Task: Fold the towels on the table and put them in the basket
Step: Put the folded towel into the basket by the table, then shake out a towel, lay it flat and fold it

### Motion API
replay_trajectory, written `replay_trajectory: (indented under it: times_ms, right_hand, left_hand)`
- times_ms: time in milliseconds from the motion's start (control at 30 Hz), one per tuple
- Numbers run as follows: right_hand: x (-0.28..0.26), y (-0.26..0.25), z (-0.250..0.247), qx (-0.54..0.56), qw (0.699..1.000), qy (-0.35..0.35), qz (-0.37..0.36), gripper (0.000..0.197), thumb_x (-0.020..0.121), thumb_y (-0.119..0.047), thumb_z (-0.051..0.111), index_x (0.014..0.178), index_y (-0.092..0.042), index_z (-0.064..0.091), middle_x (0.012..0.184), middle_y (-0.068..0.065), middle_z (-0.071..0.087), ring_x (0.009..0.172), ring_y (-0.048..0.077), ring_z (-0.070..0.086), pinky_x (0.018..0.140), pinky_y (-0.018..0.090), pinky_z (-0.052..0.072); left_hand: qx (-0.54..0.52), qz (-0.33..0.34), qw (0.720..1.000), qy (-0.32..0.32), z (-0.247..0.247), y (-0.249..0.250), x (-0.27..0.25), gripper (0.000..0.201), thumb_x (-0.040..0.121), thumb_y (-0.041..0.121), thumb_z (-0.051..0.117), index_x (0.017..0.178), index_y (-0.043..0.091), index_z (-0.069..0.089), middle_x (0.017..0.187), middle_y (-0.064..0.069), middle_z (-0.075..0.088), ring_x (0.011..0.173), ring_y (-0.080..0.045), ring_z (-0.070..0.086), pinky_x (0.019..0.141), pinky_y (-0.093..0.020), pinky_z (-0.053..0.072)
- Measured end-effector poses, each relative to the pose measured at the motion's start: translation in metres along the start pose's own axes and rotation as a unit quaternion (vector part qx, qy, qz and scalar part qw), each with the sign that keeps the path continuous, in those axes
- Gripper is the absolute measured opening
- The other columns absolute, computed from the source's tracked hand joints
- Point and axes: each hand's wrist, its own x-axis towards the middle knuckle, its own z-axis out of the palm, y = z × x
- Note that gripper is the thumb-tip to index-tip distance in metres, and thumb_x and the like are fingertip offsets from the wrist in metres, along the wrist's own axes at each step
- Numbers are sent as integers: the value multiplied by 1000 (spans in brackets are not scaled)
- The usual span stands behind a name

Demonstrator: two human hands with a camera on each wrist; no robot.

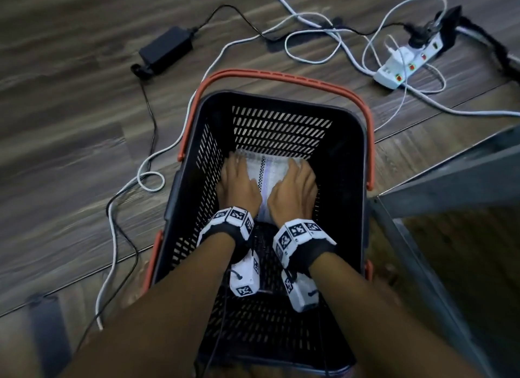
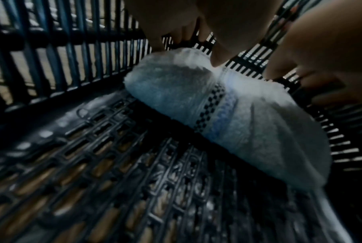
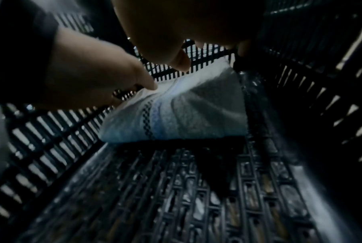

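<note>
A folded white towel with a dark checkered stripe and a blue band is low inside the black basket, near its far wall. My left hand holds the towel's left side and my right hand holds its right side. In the left wrist view the towel hangs just over the basket floor, with my left thumb on its top. In the right wrist view my right thumb rests at the towel's far edge. My fingers are hidden beyond it.
The basket stands on a wooden floor, with its orange handles folded down outside the rim. Behind it lie a black power adapter, a white power strip and several loose cables. A grey metal table frame stands close on the right.
</note>
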Motion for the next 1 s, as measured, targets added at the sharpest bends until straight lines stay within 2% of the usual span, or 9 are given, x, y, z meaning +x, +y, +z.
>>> replay_trajectory:
  times_ms: [167, 300, 433, 567, 633, 700, 767, 867, 1000]
  right_hand:
    - [-2, 24, 26, -89, 993, -51, -54, 66, 87, -31, 18, 149, -7, 14, 158, 14, 9, 146, 26, 8, 118, 45, 8]
    - [-5, 37, 43, -130, 989, -55, -53, 70, 87, -40, -1, 150, -9, -1, 159, 10, -3, 147, 24, -3, 119, 44, 0]
    - [-1, 33, 39, -153, 982, -94, -52, 62, 97, -37, 13, 149, -8, -7, 158, 11, -10, 146, 24, -9, 118, 45, -3]
    - [5, 17, 9, -181, 958, -222, -20, 65, 99, -33, 24, 148, -8, -9, 157, 10, -17, 145, 24, -15, 117, 47, -5]
    - [3, 4, -19, -168, 938, -303, 13, 58, 98, -28, 32, 147, -6, 13, 158, 14, 1, 146, 27, 3, 115, 47, 12]
    - [-6, -5, -55, -148, 920, -363, 11, 26, 96, -23, 41, 114, -6, 48, 140, 18, 41, 119, 28, 46, 87, 34, 44]
    - [-23, -16, -96, -136, 904, -405, -23, 24, 94, -19, 47, 72, -13, 42, 103, 11, 59, 77, 19, 50, 51, 23, 33]
    - [-55, -31, -164, -137, 923, -355, -61, 33, 92, -25, 48, 64, -10, 39, 65, 4, 41, 60, 22, 44, 55, 25, 31]
    - [-89, -51, -269, -144, 948, -268, -93, 27, 88, -32, 49, 72, -10, 47, 81, 14, 53, 75, 27, 52, 66, 31, 40]
  left_hand:
    - [129, 84, 987, -53, 19, -20, 10, 57, 98, 28, 25, 149, 13, 4, 159, -5, 0, 146, -19, 0, 117, -41, 10]
    - [188, 106, 976, -20, 38, -32, 9, 58, 98, 34, 18, 149, 12, -2, 158, -7, -1, 146, -20, 1, 118, -39, 9]
    - [197, 107, 974, -29, 34, -28, 10, 58, 99, 34, 17, 149, 12, -3, 158, -7, -3, 146, -21, 0, 118, -40, 7]
    - [252, 67, 954, -146, 7, -11, 1, 59, 99, 31, 21, 148, 11, -6, 158, -7, -10, 145, -22, -8, 117, -44, 1]
    - [258, 31, 945, -197, -18, 4, -15, 55, 97, 28, 28, 147, 9, 12, 157, -9, 8, 145, -24, 6, 114, -47, 10]
    - [237, 0, 947, -217, -52, 22, -38, 42, 96, 28, 34, 133, 9, 37, 143, -12, 39, 132, -27, 36, 107, -46, 25]
    - [234, -6, 947, -220, -90, 39, -63, 33, 96, 29, 35, 120, 10, 48, 127, -11, 54, 115, -29, 53, 98, -43, 35]
    - [236, 19, 952, -193, -151, 67, -103, 34, 97, 32, 36, 115, 9, 52, 122, -13, 57, 109, -32, 56, 88, -40, 41]
    - [221, 83, 965, -116, -233, 118, -155, 35, 93, 35, 39, 108, 8, 55, 116, -14, 59, 104, -33, 58, 84, -38, 46]
